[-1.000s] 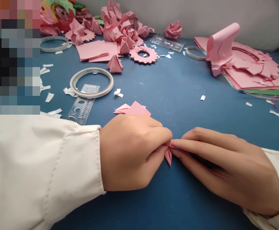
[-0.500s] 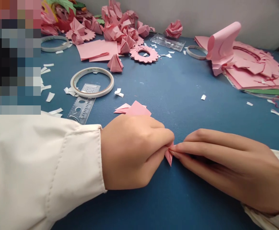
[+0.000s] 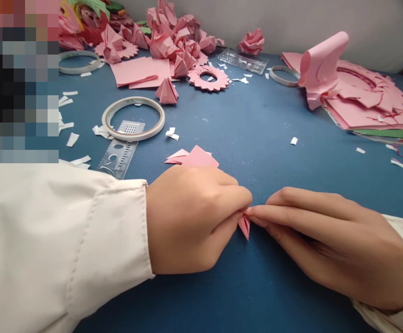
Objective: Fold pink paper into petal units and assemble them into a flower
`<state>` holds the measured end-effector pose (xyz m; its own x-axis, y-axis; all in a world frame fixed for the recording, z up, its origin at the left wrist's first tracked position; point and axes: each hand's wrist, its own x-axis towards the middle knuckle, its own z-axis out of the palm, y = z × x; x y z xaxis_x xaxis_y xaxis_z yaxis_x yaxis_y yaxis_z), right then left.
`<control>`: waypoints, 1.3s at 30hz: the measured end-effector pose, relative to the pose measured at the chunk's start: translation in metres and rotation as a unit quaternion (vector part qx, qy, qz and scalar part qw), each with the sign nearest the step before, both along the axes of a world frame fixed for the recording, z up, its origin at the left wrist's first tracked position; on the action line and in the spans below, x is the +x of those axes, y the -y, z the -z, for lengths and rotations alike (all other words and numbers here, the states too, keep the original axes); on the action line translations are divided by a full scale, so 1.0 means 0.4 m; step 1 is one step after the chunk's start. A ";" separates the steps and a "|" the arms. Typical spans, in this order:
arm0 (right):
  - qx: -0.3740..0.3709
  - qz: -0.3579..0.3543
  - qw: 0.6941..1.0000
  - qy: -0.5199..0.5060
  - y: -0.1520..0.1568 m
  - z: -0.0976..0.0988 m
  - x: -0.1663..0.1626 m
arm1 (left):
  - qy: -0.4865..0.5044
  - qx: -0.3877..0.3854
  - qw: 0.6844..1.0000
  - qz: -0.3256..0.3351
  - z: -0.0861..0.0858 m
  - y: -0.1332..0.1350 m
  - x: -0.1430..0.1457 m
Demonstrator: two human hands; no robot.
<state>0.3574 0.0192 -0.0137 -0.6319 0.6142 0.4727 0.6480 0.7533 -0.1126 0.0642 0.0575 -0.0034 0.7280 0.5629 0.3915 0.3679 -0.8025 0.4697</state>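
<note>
Low in the middle of the frame, both hands meet over one folded pink piece [image 3: 244, 227], a small point of paper just above the blue desk [image 3: 257, 138]. The left hand [image 3: 191, 217] is curled tight, its fingers pinching the piece from the left. The right hand [image 3: 326, 240] lies long and flat, with its fingers closed on the same piece from the right. Most of the paper is hidden between them.

So little paper shows that I'd say a small slip of either pinch could let the crease wander or spring open. A pull from both sides at once could tear the tip.

Just behind the left hand lie loose pink triangles [image 3: 196, 158], close enough for the knuckles to nudge. Left of centre, a tape ring [image 3: 133, 118] overlaps the far end of a clear ruler [image 3: 120, 155], and white scraps [image 3: 171, 134] are scattered about. A heap of folded pink shapes [image 3: 174, 41] fills the upper left, and a stack of pink sheets [image 3: 361, 101] the upper right. Both are well apart from the hands, and nothing stands between the hands and the piece.
</note>
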 end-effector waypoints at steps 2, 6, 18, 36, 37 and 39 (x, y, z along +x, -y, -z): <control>-0.009 0.018 1.000 -0.010 0.009 0.010 0.003 | -0.001 -0.004 1.000 -0.002 -0.001 -0.001 0.001; -0.018 0.037 0.999 -0.012 0.034 0.028 0.006 | 0.000 -0.007 1.000 0.000 -0.007 0.001 -0.001; 0.010 -0.012 1.000 0.004 -0.006 -0.003 -0.008 | -0.004 0.005 1.000 0.010 -0.004 -0.001 -0.003; -0.006 -0.013 1.000 0.005 -0.008 -0.006 -0.010 | -0.011 0.024 1.000 0.003 -0.004 -0.009 -0.004; -0.006 -0.013 1.000 0.008 -0.006 -0.007 -0.007 | -0.013 0.022 1.000 0.003 -0.003 -0.008 -0.006; -0.003 -0.009 1.000 0.003 -0.002 -0.008 0.000 | -0.013 0.020 1.000 0.002 -0.001 -0.006 -0.010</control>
